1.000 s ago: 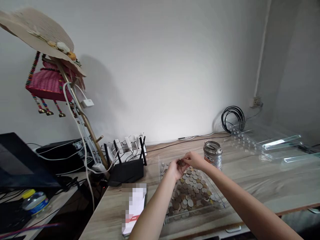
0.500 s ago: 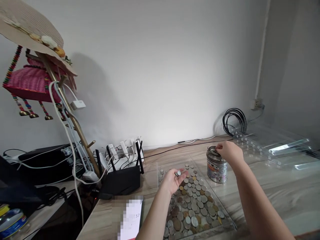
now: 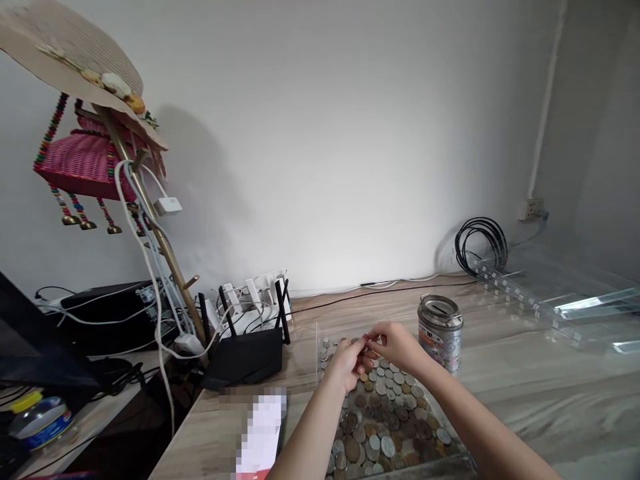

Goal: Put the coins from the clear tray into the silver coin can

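Meeting close together, the fingers (image 3: 361, 367) of your left hand (image 3: 351, 363) and your right hand (image 3: 396, 345) are bent in narrow, tip by tip. You can't tell from here if a coin is tucked between them. Your hands are above lots of round metal coins (image 3: 387, 445), some silver, some brown, some yellowish. The coins are spread out in a flat, clear plastic tray (image 3: 317, 357), on the pale, wood-streaked worktop (image 3: 530, 393).

Near your right wrist, a round, silvery metal tin (image 3: 440, 337) with a picture on its side stands upright. Its lid has a thin dark slot. To the left of the tray lies a flat thing with a bright, partly blurred face (image 3: 267, 427). Behind it sits a black plastic router (image 3: 245, 357) with tall, thin sticks, in front of a bunch of white plugs (image 3: 253, 298).

At the back on the right, a black looped cable (image 3: 460, 250) leans by the wall, next to some clear plastic pieces (image 3: 520, 300). Far left, a wide straw-coloured hat (image 3: 95, 50) hangs over a pink woven bag (image 3: 83, 163) with bead straps.
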`<state>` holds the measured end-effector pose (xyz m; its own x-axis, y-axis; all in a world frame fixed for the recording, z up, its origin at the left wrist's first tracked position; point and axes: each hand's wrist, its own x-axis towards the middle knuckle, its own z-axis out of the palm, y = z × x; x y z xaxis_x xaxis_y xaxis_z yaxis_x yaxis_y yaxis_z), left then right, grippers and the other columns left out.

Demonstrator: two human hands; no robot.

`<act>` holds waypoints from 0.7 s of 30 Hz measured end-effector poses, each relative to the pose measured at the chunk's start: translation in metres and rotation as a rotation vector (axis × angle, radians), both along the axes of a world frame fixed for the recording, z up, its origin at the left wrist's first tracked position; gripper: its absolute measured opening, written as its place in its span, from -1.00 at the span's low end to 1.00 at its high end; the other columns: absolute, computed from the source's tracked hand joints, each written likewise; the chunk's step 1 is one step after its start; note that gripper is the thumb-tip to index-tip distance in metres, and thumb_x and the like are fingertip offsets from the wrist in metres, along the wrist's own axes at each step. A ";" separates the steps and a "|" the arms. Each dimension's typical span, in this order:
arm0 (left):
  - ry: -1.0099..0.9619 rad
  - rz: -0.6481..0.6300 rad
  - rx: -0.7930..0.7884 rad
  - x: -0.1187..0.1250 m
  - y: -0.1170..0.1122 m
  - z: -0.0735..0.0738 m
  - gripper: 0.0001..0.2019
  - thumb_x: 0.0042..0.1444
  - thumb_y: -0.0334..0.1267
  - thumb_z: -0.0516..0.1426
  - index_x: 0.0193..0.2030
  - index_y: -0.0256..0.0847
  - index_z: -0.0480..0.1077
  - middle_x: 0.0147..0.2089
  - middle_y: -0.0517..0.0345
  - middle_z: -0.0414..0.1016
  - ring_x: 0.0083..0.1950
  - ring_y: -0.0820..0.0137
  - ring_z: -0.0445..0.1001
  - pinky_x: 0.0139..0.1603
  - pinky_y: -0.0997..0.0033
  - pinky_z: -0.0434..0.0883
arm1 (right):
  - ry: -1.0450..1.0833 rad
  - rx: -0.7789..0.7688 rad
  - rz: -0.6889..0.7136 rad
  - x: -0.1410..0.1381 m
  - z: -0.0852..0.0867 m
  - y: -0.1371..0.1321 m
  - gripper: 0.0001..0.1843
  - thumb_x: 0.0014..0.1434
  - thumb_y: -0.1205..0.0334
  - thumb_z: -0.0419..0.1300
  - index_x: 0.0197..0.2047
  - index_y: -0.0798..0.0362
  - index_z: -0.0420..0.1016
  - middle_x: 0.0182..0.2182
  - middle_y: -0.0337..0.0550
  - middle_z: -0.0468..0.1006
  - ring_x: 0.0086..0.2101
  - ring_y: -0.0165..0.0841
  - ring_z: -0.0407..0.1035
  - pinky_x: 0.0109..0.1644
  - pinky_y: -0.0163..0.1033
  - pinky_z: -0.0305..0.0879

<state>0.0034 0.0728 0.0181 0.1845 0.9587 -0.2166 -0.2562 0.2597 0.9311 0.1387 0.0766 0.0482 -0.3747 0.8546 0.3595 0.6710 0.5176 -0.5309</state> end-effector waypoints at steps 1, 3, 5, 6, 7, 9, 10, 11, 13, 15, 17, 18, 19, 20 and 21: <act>-0.012 -0.001 0.006 0.000 -0.001 0.000 -0.78 -0.04 -0.17 0.10 -0.48 -0.33 0.28 -0.67 0.19 0.35 -0.72 0.63 0.26 -0.77 0.69 -0.08 | -0.009 -0.035 0.013 -0.005 -0.003 0.001 -0.74 -0.02 0.10 0.03 -0.44 0.03 0.48 -0.53 -0.20 0.48 -0.52 -0.42 0.26 -0.48 -0.36 0.08; -0.042 -0.010 -0.019 0.001 -0.001 0.001 -0.78 -0.02 -0.17 0.08 -0.48 -0.33 0.28 -0.67 0.20 0.33 -0.71 0.64 0.25 -0.76 0.69 -0.07 | -0.009 -0.067 -0.014 -0.005 -0.004 0.001 -0.74 -0.01 0.11 0.03 -0.48 0.04 0.48 -0.56 -0.20 0.47 -0.53 -0.42 0.26 -0.49 -0.36 0.07; -0.090 -0.025 -0.091 0.001 -0.001 0.002 -0.78 0.02 -0.18 0.04 -0.45 -0.34 0.29 -0.64 0.18 0.34 -0.71 0.65 0.24 -0.77 0.69 -0.05 | 0.015 0.015 -0.151 0.005 0.003 -0.001 -0.75 0.00 0.13 0.02 -0.44 0.01 0.48 -0.50 -0.19 0.49 -0.48 -0.41 0.28 -0.44 -0.35 0.10; -0.114 -0.031 -0.130 0.000 -0.001 0.003 -0.79 0.04 -0.21 0.01 -0.44 -0.35 0.30 -0.64 0.18 0.33 -0.71 0.66 0.23 -0.77 0.70 -0.04 | 0.026 0.106 -0.255 0.015 0.008 -0.002 -0.74 0.03 0.14 0.00 -0.40 0.00 0.48 -0.45 -0.18 0.50 -0.43 -0.39 0.29 -0.40 -0.34 0.11; -0.134 -0.036 -0.161 0.000 -0.001 0.003 -0.80 0.05 -0.25 -0.02 -0.42 -0.36 0.31 -0.64 0.18 0.32 -0.71 0.66 0.22 -0.77 0.70 -0.03 | 0.032 0.214 -0.376 0.026 0.014 -0.004 -0.73 0.05 0.15 -0.03 -0.36 -0.01 0.48 -0.39 -0.16 0.50 -0.36 -0.36 0.29 -0.34 -0.32 0.12; -0.145 -0.035 -0.185 -0.001 -0.001 0.004 -0.84 0.04 -0.35 -0.05 -0.40 -0.38 0.31 -0.64 0.19 0.31 -0.70 0.67 0.22 -0.76 0.71 0.00 | 0.027 0.393 -0.613 0.053 0.024 -0.004 -0.69 0.08 0.17 -0.08 -0.30 -0.01 0.48 -0.31 -0.13 0.49 -0.26 -0.31 0.26 -0.27 -0.28 0.11; -0.131 -0.034 -0.177 -0.002 -0.001 0.005 -0.85 0.03 -0.39 -0.05 -0.38 -0.38 0.31 -0.62 0.18 0.31 -0.69 0.66 0.23 -0.76 0.71 0.02 | 0.010 0.418 -0.703 0.067 0.027 -0.003 -0.69 0.07 0.17 -0.07 -0.30 -0.01 0.48 -0.31 -0.12 0.49 -0.24 -0.29 0.25 -0.28 -0.27 0.11; -0.104 -0.038 -0.161 -0.002 -0.001 0.005 -0.86 0.02 -0.41 -0.04 -0.37 -0.39 0.32 -0.60 0.16 0.34 -0.68 0.65 0.25 -0.75 0.71 0.04 | -0.012 0.395 -0.767 0.080 0.029 -0.001 -0.70 0.05 0.18 -0.05 -0.32 -0.02 0.49 -0.34 -0.11 0.49 -0.25 -0.27 0.25 -0.30 -0.27 0.11; -0.031 -0.063 -0.124 -0.002 -0.002 0.005 -0.87 0.01 -0.39 -0.01 -0.35 -0.39 0.32 -0.54 0.10 0.39 -0.65 0.63 0.29 -0.74 0.69 0.06 | -0.051 0.269 -0.817 0.102 0.028 0.006 -0.73 -0.03 0.20 -0.01 -0.37 -0.04 0.51 -0.40 -0.10 0.50 -0.30 -0.27 0.28 -0.37 -0.28 0.10; 0.038 -0.101 -0.086 -0.001 -0.002 0.004 -0.87 0.00 -0.34 0.03 -0.36 -0.38 0.32 -0.50 0.06 0.43 -0.65 0.63 0.29 -0.75 0.68 0.05 | -0.076 0.157 -0.806 0.116 0.023 0.013 -0.75 -0.09 0.21 0.02 -0.40 -0.05 0.52 -0.44 -0.12 0.50 -0.35 -0.28 0.30 -0.40 -0.28 0.10; 0.079 -0.135 -0.058 -0.001 -0.002 0.002 -0.83 -0.01 -0.26 0.06 -0.38 -0.37 0.31 -0.50 0.05 0.44 -0.67 0.64 0.27 -0.75 0.67 0.01 | -0.090 0.121 -0.803 0.123 0.020 0.018 -0.75 -0.12 0.21 0.04 -0.41 -0.07 0.53 -0.44 -0.12 0.50 -0.35 -0.26 0.32 -0.37 -0.26 0.10; 0.094 -0.149 -0.048 -0.001 -0.002 0.002 -0.80 -0.02 -0.22 0.07 -0.39 -0.36 0.31 -0.51 0.05 0.44 -0.68 0.64 0.25 -0.76 0.66 -0.01 | -0.098 0.122 -0.809 0.123 0.020 0.019 -0.76 -0.12 0.21 0.04 -0.42 -0.07 0.53 -0.44 -0.12 0.50 -0.34 -0.25 0.31 -0.35 -0.24 0.10; 0.106 -0.158 -0.039 0.000 -0.002 0.002 -0.78 -0.03 -0.18 0.08 -0.41 -0.36 0.31 -0.52 0.06 0.44 -0.69 0.65 0.23 -0.76 0.66 -0.04 | -0.107 0.131 -0.812 0.123 0.021 0.018 -0.76 -0.12 0.22 0.04 -0.43 -0.07 0.53 -0.44 -0.12 0.51 -0.32 -0.23 0.31 -0.33 -0.22 0.10; 0.117 -0.164 -0.031 0.000 -0.002 0.001 -0.76 -0.04 -0.15 0.08 -0.43 -0.36 0.31 -0.54 0.08 0.43 -0.70 0.66 0.21 -0.76 0.65 -0.06 | -0.111 0.154 -0.813 0.121 0.022 0.016 -0.77 -0.11 0.22 0.04 -0.43 -0.07 0.52 -0.43 -0.11 0.50 -0.31 -0.22 0.30 -0.30 -0.20 0.10; 0.123 -0.167 -0.021 -0.001 -0.003 0.001 -0.74 -0.06 -0.13 0.08 -0.45 -0.35 0.30 -0.56 0.11 0.42 -0.72 0.67 0.18 -0.76 0.65 -0.09 | -0.104 0.197 -0.809 0.117 0.025 0.014 -0.76 -0.10 0.22 0.04 -0.41 -0.06 0.52 -0.41 -0.10 0.50 -0.29 -0.21 0.29 -0.27 -0.19 0.10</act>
